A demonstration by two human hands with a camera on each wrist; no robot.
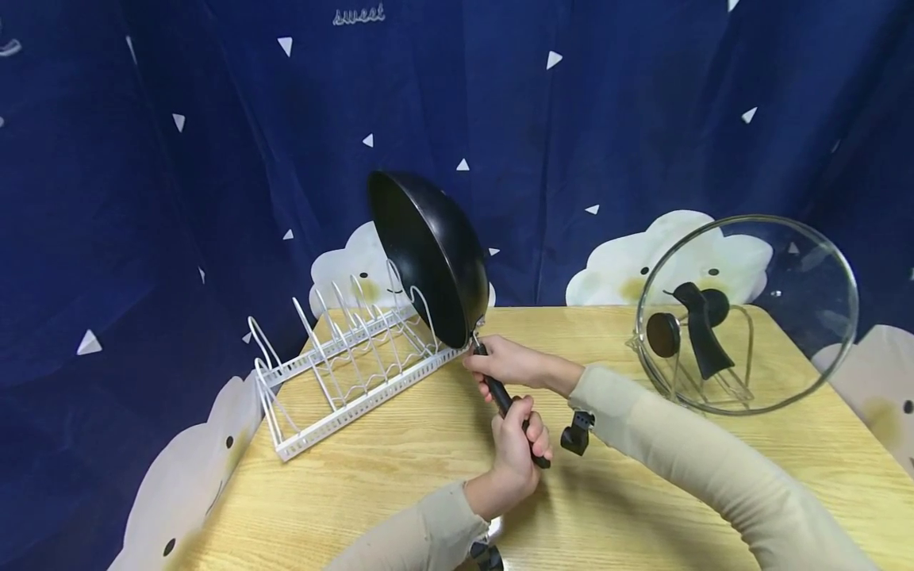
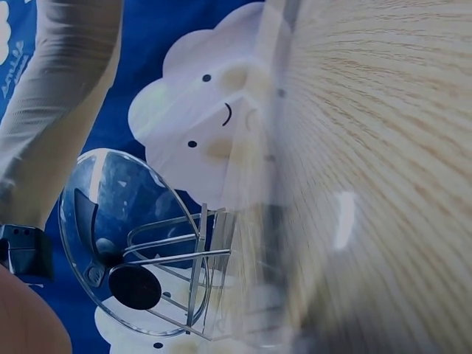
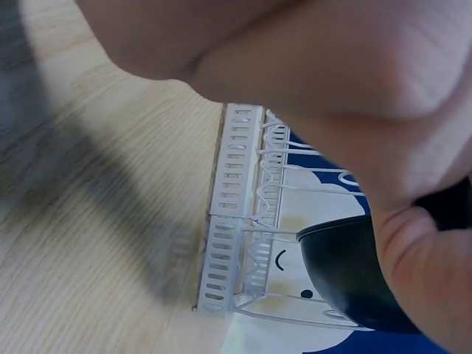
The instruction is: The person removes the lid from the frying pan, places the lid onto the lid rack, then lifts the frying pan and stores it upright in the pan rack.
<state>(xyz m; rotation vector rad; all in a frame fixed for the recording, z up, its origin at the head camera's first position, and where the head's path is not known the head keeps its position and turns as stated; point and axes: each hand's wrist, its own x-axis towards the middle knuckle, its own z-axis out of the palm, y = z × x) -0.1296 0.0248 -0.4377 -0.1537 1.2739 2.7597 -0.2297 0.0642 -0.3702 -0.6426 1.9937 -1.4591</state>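
A black wok (image 1: pixel 457 238) stands tilted on its edge at the right end of a white wire rack (image 1: pixel 357 404), its hollow side facing left. My right hand (image 1: pixel 510 361) grips the black handle (image 1: pixel 500 394) close to the pan. Lower down, near the handle's free end, my left hand (image 1: pixel 516 444) grips it too. In the right wrist view, my right hand (image 3: pixel 354 81) fills the top and hides much of the wok (image 3: pixel 346 265). Whether the wok's rim rests on the rack's base, I cannot tell.
A large glass lid (image 1: pixel 785 404) with a black handle stands upright in a wire stand (image 1: pixel 743 388) on the right of the wooden table (image 1: pixel 400 484). Behind the table hangs a dark blue curtain (image 1: pixel 500 103) with white triangles and clouds. The rack's several upright loops rise left of the wok.
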